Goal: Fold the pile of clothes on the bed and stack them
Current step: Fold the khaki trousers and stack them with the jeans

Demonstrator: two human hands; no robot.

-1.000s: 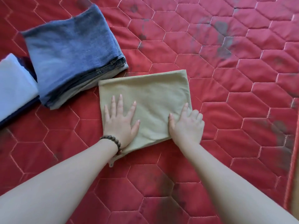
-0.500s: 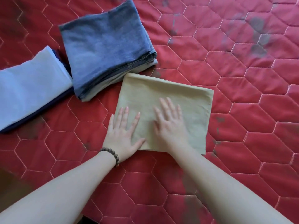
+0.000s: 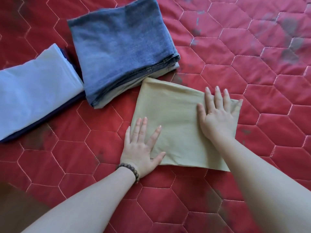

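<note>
Hands press flat, fingers straight, on the folded olive cloth (image 3: 176, 125) just right of the folded jeans (image 3: 121, 52): left hand (image 3: 143, 148) near edge, right hand (image 3: 217, 115) far corner.

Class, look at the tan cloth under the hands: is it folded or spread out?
Folded. The tan cloth lies as a compact rectangle with a rounded doubled edge at its far side, both hands pressing flat on it.
</note>
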